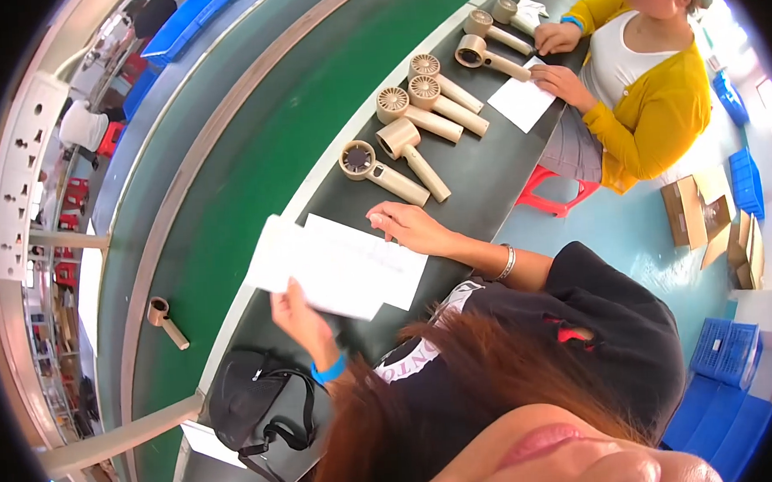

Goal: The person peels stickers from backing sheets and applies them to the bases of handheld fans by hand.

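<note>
My left hand [295,314], with a blue wristband, is shut on a white sheet [304,267] and holds it lifted above the dark worktable [479,179]. My right hand [407,227], a bracelet on its wrist, rests with its fingertips on the top edge of a second white sheet [396,271] that lies on the table. Just beyond my right hand lie several beige handheld fans [403,148] in a loose row, heads toward the belt.
A green conveyor belt [267,134] runs past the table and carries one beige fan [165,321]. A black bag [255,405] lies at my left. A co-worker in a yellow cardigan [649,105] sits farther along, hands on fans and a white sheet [521,103]. A red stool [554,193], cardboard boxes [708,220] and blue crates [728,354] stand on the floor.
</note>
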Motion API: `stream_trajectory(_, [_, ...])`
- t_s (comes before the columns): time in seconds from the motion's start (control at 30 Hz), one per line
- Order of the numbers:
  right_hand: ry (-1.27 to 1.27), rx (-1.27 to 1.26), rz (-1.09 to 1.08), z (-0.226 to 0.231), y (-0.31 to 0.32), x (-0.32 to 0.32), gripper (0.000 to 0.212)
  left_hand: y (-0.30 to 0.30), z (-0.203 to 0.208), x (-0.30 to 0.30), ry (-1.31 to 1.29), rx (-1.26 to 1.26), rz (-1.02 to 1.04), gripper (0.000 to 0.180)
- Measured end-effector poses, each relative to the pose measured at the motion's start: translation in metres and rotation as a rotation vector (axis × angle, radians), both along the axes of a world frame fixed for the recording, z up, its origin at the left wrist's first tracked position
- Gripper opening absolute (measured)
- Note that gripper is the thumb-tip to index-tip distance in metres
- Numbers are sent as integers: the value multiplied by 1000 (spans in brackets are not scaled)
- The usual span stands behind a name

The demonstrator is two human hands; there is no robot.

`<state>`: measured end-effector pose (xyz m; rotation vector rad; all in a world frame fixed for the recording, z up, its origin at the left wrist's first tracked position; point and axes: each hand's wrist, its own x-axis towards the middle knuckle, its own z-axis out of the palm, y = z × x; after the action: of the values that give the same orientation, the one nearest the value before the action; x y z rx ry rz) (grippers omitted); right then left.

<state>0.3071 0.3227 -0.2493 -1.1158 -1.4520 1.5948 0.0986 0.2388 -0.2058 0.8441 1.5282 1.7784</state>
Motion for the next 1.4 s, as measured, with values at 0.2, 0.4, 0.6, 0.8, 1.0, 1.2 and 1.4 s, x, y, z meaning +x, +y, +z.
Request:
stream_trajectory(0.2, [-637, 553, 80, 13, -22, -26, 74, -35, 29, -36, 87, 5, 127, 23])
stream_trajectory(0.4, [-711, 374, 228, 14, -2, -32, 62, -52, 11, -46, -25, 18, 153, 23])
stream_trajectory(0.6, [-365, 501, 192, 1, 21, -1, 31, -39, -5, -42, -88, 39, 106, 28])
stream_trajectory(0.8, [180, 36, 128, 48, 37, 30, 20, -5, -18, -19, -209, 75, 14, 31])
stream_trajectory(1.0, [488, -191, 165, 57, -3, 0, 29, -4, -12, -2, -439, 29, -127, 34])
stream_trajectory(1.2, [-110, 279, -5, 2, -13, -33, 28, 23, -39, 6, -475, -31, -107, 34])
stream_trajectory(1.4, [-226, 494, 8, -4, -13, -28, 29, 32, -34, 12, -76, -117, -156, 34])
